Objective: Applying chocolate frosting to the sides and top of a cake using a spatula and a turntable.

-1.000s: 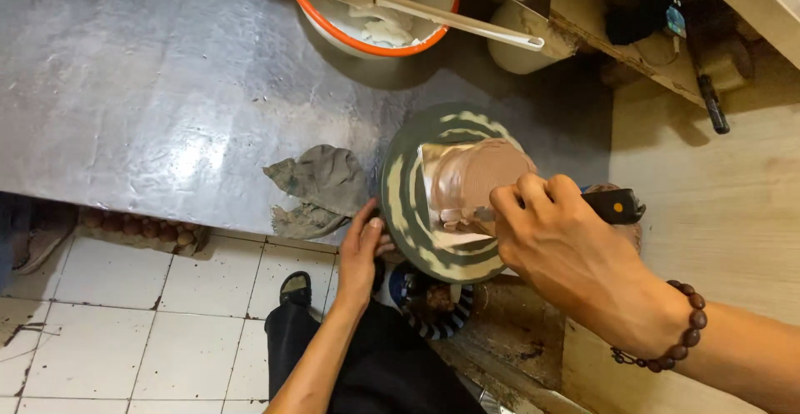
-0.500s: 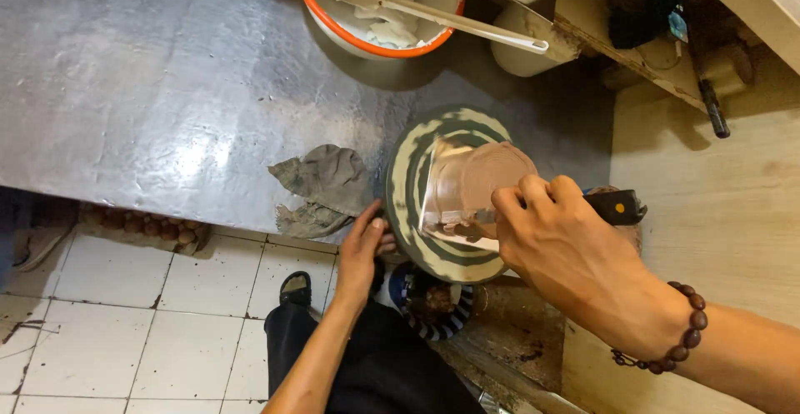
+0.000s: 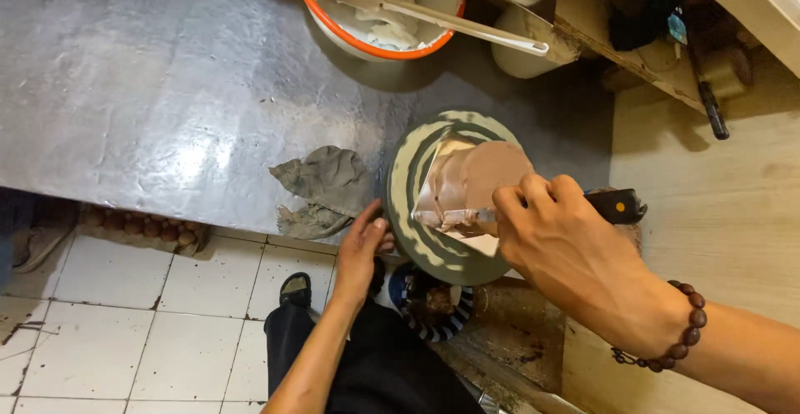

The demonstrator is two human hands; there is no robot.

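Note:
A brown-frosted round cake [image 3: 482, 174] sits on a white square board on a green-and-cream striped turntable [image 3: 407, 191] at the steel table's near edge. My right hand [image 3: 567, 247], with a bead bracelet on the wrist, grips a black-handled palette knife [image 3: 618, 206]. Its blade lies against the cake's near side, mostly hidden by my fingers. My left hand [image 3: 362, 247] rests with its fingers on the turntable's left rim.
A crumpled grey cloth [image 3: 321, 185] lies left of the turntable on the steel table [image 3: 125, 89]. An orange-rimmed bowl [image 3: 333, 14] of white cream holds a long spatula [image 3: 467, 27]. Below are a striped bowl [image 3: 433, 310], a tiled floor [image 3: 108, 314] and a wooden counter [image 3: 717, 214].
The turntable and cake have turned under the blade; the stripe pattern and cake outline shifted. Both hands stay in nearly the same place.

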